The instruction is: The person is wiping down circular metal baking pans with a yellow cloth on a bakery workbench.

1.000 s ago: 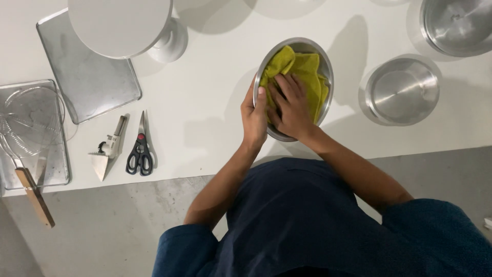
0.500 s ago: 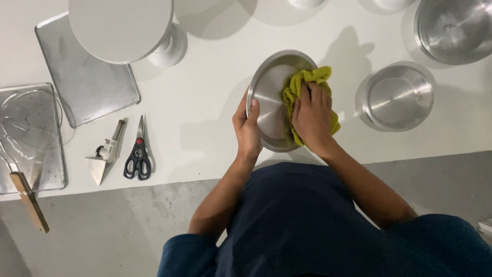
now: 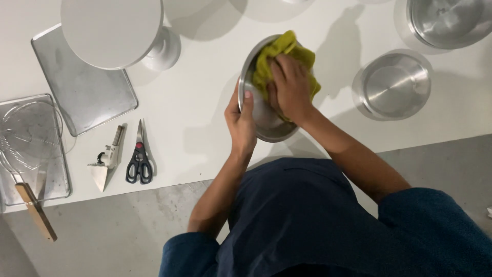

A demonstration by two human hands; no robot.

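On the white worktop (image 3: 205, 102), the left hand (image 3: 242, 122) is gripping the rim of a shiny round steel bowl (image 3: 261, 115), while the right hand (image 3: 291, 87) is pressing a crumpled yellow-green cloth (image 3: 271, 59) inside it.

Open white tabletop (image 3: 205, 123) runs left of the tilted steel bowl (image 3: 261, 115), a broad lane between it and the black-handled scissors (image 3: 139, 159). Beyond the scissors it gets crowded: a white-handled triangular scraper (image 3: 104, 164) just beside them, a flat metal baking tray (image 3: 82, 90) above, and the white round cake stand (image 3: 115, 31) overhanging that tray's corner. On the right, a narrow strip of bare table separates the bowl from a round steel cake tin (image 3: 394, 84). A large steel bowl (image 3: 448, 20) blocks the far right corner.
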